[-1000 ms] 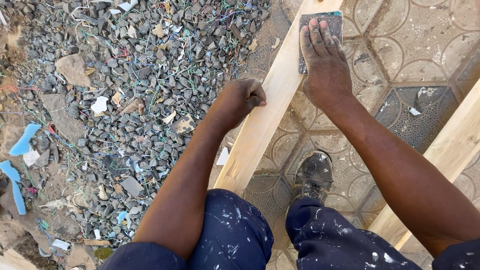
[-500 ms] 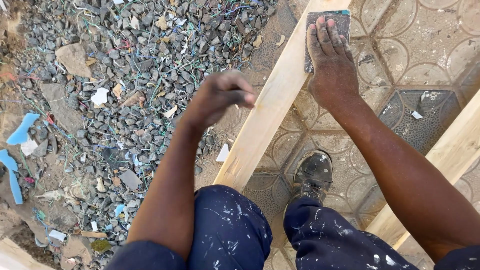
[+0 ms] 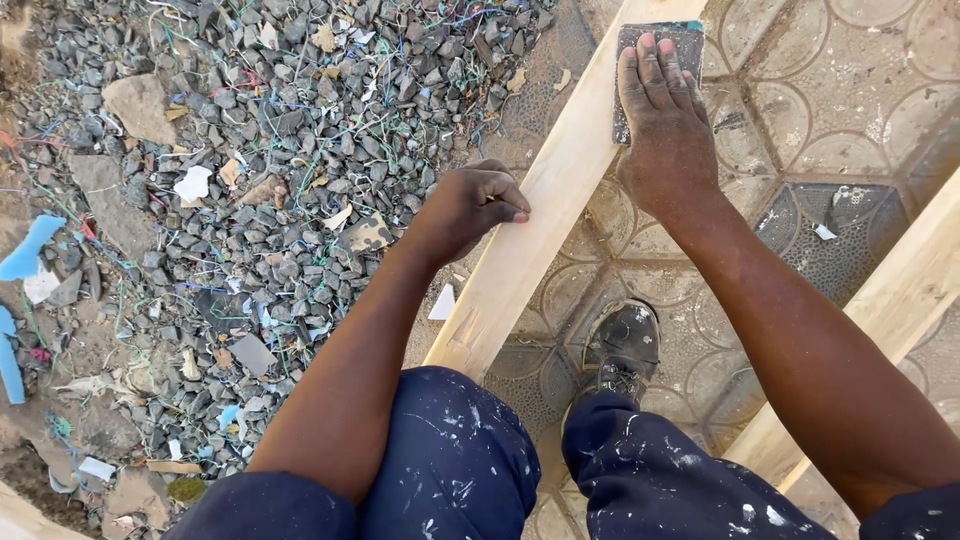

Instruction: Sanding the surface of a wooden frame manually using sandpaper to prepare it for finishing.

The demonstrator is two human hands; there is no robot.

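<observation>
A pale wooden plank (image 3: pixel 540 230) runs diagonally from my lap up to the top edge. My right hand (image 3: pixel 665 130) lies flat, fingers together, pressing a dark sheet of sandpaper (image 3: pixel 690 40) onto the plank's upper part. My left hand (image 3: pixel 470 205) is curled, its fingers resting against the plank's left edge at mid-length. My knees in paint-spattered blue trousers (image 3: pixel 460 460) are at the bottom, the plank's near end resting against them.
A second pale plank (image 3: pixel 890 310) slants along the right side. My dusty black shoe (image 3: pixel 625 345) stands on patterned paving tiles (image 3: pixel 830 100) between the planks. Grey gravel (image 3: pixel 280 130) mixed with thread scraps, paper bits and blue fragments covers the ground to the left.
My left hand lifted off the plank's edge half a second ago and has come back down against it. My right hand on the sandpaper shifted slightly up the plank.
</observation>
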